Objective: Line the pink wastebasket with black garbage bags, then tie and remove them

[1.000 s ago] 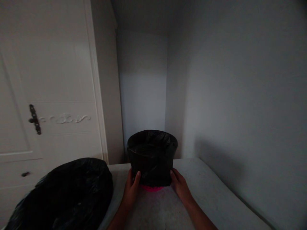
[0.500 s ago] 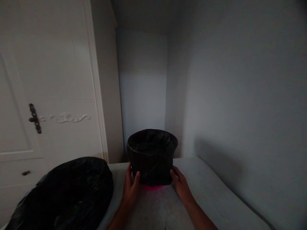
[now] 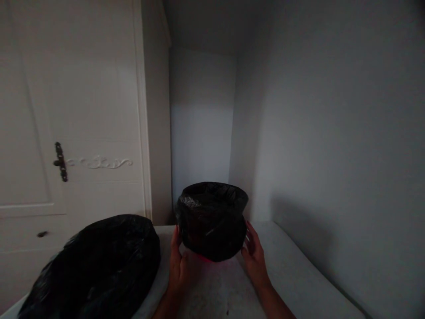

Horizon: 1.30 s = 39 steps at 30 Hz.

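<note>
A small round bin lined with a black plastic bag [image 3: 212,230] stands upright on the table in front of me. The bag is folded over the rim and hangs loosely down the outside. Beneath its lower edge shows a strip of the bin's pink base [image 3: 206,258]. At the left side of the bin is my left hand [image 3: 178,263], open, its fingers partly hidden behind the bag and its thumb apart from it. On the opposite side my right hand [image 3: 255,257] is open, fingers spread, fingertips at the bag's side.
A large black plastic bag [image 3: 99,270] lies at the left, over the table's edge. The pale table [image 3: 282,266] meets a grey wall [image 3: 332,133] on the right. A white wardrobe [image 3: 99,102] with a dark handle [image 3: 61,162] stands behind at the left.
Both hands have loosened from the bin's lower sides, with the thumbs coming off the bag. The bag's lower part now bulges outward and covers more of the pink base. The view has turned slightly left.
</note>
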{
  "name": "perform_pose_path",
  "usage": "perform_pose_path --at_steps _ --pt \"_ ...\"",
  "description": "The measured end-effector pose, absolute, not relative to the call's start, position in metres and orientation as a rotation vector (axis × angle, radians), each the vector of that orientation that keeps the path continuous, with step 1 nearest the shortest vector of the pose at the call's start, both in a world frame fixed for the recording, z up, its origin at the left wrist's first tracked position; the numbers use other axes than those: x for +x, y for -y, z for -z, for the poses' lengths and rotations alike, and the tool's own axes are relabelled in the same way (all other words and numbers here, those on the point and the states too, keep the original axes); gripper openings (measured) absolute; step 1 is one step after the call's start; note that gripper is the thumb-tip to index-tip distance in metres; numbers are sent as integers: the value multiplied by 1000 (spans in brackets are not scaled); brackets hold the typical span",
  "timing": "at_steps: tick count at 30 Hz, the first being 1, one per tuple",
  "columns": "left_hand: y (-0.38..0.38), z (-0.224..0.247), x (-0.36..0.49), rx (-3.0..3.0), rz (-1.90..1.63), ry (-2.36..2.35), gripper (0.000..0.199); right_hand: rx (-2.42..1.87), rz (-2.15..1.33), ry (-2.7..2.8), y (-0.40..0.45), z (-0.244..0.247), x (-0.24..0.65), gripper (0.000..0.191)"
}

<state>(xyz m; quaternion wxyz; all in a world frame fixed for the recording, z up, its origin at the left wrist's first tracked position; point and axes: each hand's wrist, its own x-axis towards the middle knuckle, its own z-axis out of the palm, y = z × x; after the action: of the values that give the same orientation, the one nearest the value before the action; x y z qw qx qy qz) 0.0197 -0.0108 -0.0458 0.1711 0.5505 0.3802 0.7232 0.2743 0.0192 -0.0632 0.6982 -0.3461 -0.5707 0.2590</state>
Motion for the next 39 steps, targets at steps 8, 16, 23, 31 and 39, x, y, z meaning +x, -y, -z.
perform_pose_path --at_steps 8,16,23,31,39 --pt "9 45 19 1492 -2002 -1266 92 -912 -407 1247 -25 58 272 68" --pt "17 35 20 1575 -1877 -1431 34 -955 -289 1089 -30 -36 281 57" --pt "16 23 30 2203 -1930 -1255 22 -865 -183 1180 -33 -106 283 45" --pt "21 0 45 2662 -2044 -1451 71 -837 -25 1660 -37 -125 291 35" --pt "22 -59 25 2590 -2045 -1624 60 -740 -13 2098 -24 -144 291 79"
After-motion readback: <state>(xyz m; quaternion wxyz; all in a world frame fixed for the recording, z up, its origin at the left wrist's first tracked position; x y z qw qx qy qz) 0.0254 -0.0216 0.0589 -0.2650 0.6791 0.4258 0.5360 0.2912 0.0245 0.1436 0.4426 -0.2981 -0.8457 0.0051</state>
